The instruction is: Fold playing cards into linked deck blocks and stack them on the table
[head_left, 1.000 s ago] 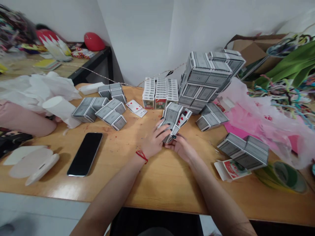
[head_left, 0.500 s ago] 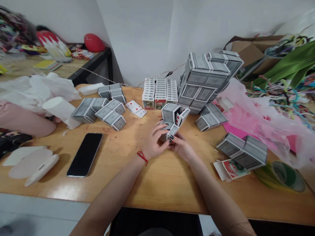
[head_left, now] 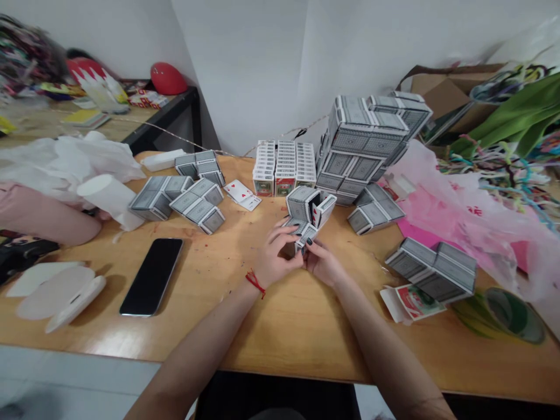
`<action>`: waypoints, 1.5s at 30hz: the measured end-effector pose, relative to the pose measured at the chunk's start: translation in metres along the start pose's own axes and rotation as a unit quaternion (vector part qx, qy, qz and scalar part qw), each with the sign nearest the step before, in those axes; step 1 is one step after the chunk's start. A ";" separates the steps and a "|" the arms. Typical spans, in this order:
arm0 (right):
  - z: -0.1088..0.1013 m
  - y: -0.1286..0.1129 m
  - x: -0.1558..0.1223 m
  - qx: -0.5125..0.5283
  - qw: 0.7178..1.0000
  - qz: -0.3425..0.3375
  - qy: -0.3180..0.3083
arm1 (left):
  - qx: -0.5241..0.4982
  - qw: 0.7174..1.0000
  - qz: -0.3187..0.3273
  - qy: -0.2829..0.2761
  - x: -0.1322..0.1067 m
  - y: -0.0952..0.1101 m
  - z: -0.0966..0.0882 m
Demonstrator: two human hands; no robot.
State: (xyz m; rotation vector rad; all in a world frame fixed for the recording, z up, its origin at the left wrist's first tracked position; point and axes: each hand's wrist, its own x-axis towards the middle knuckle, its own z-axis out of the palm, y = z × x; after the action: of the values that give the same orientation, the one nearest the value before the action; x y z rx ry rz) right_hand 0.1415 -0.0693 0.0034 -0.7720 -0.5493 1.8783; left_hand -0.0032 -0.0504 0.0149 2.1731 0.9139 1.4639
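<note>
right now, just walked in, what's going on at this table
A person has both hands on a block of grey-patterned cards: the left hand and the right hand meet at its near end, fingertips close together. A flap with red hearts juts out at the block's right side. Behind it stand rows of card boxes and a tall stack of similar blocks. More blocks sit to either side, and a phone lies at the left.

Craft workspace: coloured strands (head_left: 510, 169), tape roll (head_left: 481, 318)
</note>
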 end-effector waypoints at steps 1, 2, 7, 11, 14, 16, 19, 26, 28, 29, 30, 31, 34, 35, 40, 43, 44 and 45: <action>0.000 0.000 0.000 0.003 1.000 -0.004 -0.002 | -0.007 1.000 0.005 0.004 0.000 0.002 0.000; 0.000 0.001 -0.001 0.005 1.000 -0.011 -0.005 | -0.015 1.000 0.011 0.005 0.001 0.003 -0.001; 0.002 0.004 -0.001 0.003 0.999 -0.043 -0.021 | -0.040 0.999 0.020 0.019 -0.001 0.008 0.000; 0.007 0.002 0.001 0.015 0.999 -0.035 0.003 | -0.056 0.998 -0.016 0.023 -0.004 0.008 0.004; 0.009 0.001 0.002 0.020 0.999 -0.033 0.004 | -0.062 0.997 -0.038 0.035 -0.004 0.007 0.006; 0.009 0.001 0.002 0.016 0.999 -0.032 0.003 | -0.066 0.996 -0.045 0.041 -0.004 0.008 0.006; 0.009 0.002 0.001 0.011 0.999 -0.032 0.005 | -0.072 0.996 -0.036 0.047 -0.005 0.010 0.006; 0.006 -0.002 0.005 0.055 0.993 -0.077 0.064 | -0.065 0.997 -0.005 0.036 -0.004 0.014 0.008; 0.005 -0.002 0.007 0.062 0.991 -0.089 0.084 | -0.054 0.998 -0.016 0.024 -0.002 0.016 0.008; 0.006 -0.002 0.009 0.061 0.989 -0.095 0.095 | -0.043 0.998 -0.029 0.019 -0.002 0.017 0.009; 0.006 -0.002 0.010 0.057 0.988 -0.100 0.106 | -0.030 0.998 -0.044 0.015 -0.001 0.018 0.009; 0.007 -0.001 0.010 0.052 0.986 -0.104 0.115 | -0.016 0.998 -0.057 0.014 -0.002 0.019 0.010; 0.008 0.001 0.012 0.043 0.984 -0.113 0.131 | 0.017 0.997 -0.075 0.028 -0.003 0.021 0.014; 0.009 0.001 0.012 0.041 0.984 -0.113 0.129 | 0.024 0.996 -0.075 0.035 -0.004 0.021 0.016; 0.009 0.001 0.011 0.023 0.989 -0.115 0.093 | 0.029 0.996 -0.083 0.027 -0.003 0.018 0.018; 0.008 0.001 0.012 0.024 0.990 -0.110 0.083 | 0.028 0.996 -0.087 0.024 -0.002 0.016 0.018; 0.007 0.002 0.012 0.027 0.990 -0.107 0.084 | 0.026 0.996 -0.083 0.023 -0.002 0.015 0.018; 0.006 0.002 0.012 0.031 0.990 -0.103 0.087 | 0.024 0.996 -0.077 0.021 -0.002 0.014 0.018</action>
State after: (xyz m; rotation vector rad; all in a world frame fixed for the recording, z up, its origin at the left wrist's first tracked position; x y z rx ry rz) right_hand 0.1322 -0.0598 0.0034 -0.7974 -0.4412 1.6130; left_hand 0.0174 -0.0606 0.0149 2.0598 1.1163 1.4327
